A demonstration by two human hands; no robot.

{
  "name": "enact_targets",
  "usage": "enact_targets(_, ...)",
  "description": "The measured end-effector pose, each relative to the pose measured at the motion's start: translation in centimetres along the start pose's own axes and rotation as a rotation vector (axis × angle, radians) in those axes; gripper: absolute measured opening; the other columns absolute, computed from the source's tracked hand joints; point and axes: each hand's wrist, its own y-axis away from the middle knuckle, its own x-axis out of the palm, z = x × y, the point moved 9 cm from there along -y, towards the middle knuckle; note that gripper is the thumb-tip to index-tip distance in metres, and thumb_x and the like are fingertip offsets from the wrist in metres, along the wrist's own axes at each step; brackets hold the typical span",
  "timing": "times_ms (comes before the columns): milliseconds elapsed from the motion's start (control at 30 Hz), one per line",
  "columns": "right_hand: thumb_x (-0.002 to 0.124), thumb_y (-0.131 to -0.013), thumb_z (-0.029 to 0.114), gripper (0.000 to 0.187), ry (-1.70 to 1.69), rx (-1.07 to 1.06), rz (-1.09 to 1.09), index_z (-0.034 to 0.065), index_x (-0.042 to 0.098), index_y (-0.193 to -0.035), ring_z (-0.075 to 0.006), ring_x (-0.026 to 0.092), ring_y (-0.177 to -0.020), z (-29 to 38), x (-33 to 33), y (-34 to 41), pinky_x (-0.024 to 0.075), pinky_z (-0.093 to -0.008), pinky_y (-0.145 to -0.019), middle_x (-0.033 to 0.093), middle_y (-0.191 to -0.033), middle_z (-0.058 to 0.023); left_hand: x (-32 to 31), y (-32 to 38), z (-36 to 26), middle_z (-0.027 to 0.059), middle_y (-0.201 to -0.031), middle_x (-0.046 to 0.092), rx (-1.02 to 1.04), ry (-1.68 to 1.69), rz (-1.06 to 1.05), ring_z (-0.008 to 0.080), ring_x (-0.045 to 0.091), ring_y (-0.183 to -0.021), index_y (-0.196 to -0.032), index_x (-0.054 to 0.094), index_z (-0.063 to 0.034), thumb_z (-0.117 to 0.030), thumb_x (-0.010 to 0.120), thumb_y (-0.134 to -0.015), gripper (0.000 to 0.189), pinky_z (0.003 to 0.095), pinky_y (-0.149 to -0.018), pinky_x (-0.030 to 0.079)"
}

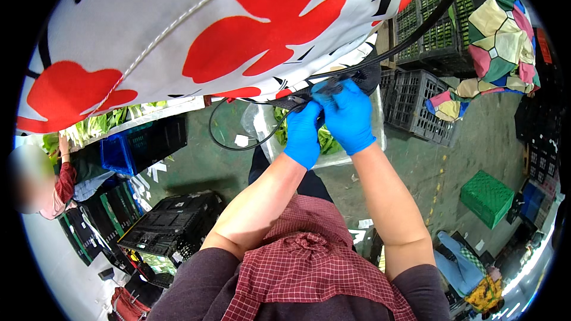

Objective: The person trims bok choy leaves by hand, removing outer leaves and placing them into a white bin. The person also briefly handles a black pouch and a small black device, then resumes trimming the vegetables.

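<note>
My left hand (304,133), in a blue glove, has its fingers closed on the edge of a dark mesh cloth (368,76) beneath a white fabric with red floral print (147,4). Close beside it, my right hand (350,118), also blue-gloved, pinches the same dark cloth; its fingertips are blurred. A small metal zip pull (292,98) shows near my left fingers. A black cable (212,127) loops down to the left of my hands. Below them, leafy greens (329,143) lie in a container lined with clear plastic (379,131), partly hidden by my hands.
Grey crates (417,107) stand at the right, some holding greens. A green crate (487,199) sits on the floor farther right. Black folding crates (174,220) stand at the lower left. Another person's hand (64,146) reaches to greens on a bench (192,106). Another person (464,263) is lower right.
</note>
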Motion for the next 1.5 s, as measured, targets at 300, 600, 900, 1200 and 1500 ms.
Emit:
enact_targets(300, 0.067, -0.079, 0.016, 0.016, -0.154, 0.004, -0.069, 0.0060, 0.066, -0.091, -0.0357, 0.061, -0.077, -0.1, -0.5, 0.2, 0.0497, -0.0403, -0.065, 0.061, -0.088, -0.0156, 1.1, 0.5, -0.7, 0.0034, -0.103, 0.063, -0.025, -0.043, -0.013, 0.0148, 0.060, -0.091, -0.109, 0.062, -0.0096, -0.014, 0.062, -0.086, 0.023, 0.0301, -0.081, 0.049)
enact_targets(600, 0.063, -0.071, -0.001, 0.047, -0.211, 0.092, -0.048, 0.0035, 0.057, -0.118, -0.0296, 0.058, -0.096, -0.3, -1.4, 1.9, 0.0483, -0.0343, -0.082, 0.055, -0.108, -0.0151, -1.3, -1.5, 1.3, 0.0004, -0.108, 0.061, -0.045, -0.147, 0.065, 0.0137, 0.057, -0.098, -0.117, 0.057, -0.0152, -0.018, 0.061, -0.088, 0.029, 0.0314, -0.085, 0.046)
enact_targets(900, 0.071, -0.077, 0.001, 0.052, -0.326, 0.459, 0.084, 0.0037, 0.051, -0.124, -0.0153, 0.055, -0.085, -5.9, -0.9, 11.4, 0.0477, -0.0300, -0.074, 0.057, -0.105, -0.0073, -10.5, 2.7, 2.3, 0.0146, -0.122, 0.055, 0.122, -0.950, 0.195, 0.0218, 0.055, -0.108, -0.137, 0.036, 0.0031, -0.026, 0.074, -0.078, 0.076, 0.0329, -0.090, 0.046)
enact_targets(1200, 0.073, -0.076, 0.012, 0.038, -0.181, 0.606, 0.433, 0.0025, 0.061, -0.111, -0.0142, 0.059, -0.076, -4.6, 3.1, 22.1, 0.0493, -0.0280, -0.071, 0.064, -0.092, -0.0071, -19.9, 8.4, -11.8, 0.0159, -0.104, 0.066, 0.215, -0.983, 0.096, 0.0206, 0.063, -0.095, -0.115, 0.060, 0.0000, -0.029, 0.071, -0.081, 0.047, 0.0329, -0.086, 0.050)
enact_targets(1500, 0.070, -0.079, 0.016, 0.038, -0.143, 0.695, 0.460, -0.0005, 0.060, -0.112, -0.0195, 0.062, -0.089, 7.6, 14.5, 17.3, 0.0497, -0.0311, -0.078, 0.065, -0.101, -0.0121, -18.8, 7.1, -46.5, 0.0137, -0.091, 0.059, 1.213, -1.398, -0.320, 0.0328, 0.059, -0.086, -0.094, 0.060, -0.0074, -0.026, 0.067, -0.081, 0.023, 0.0407, -0.072, 0.048)
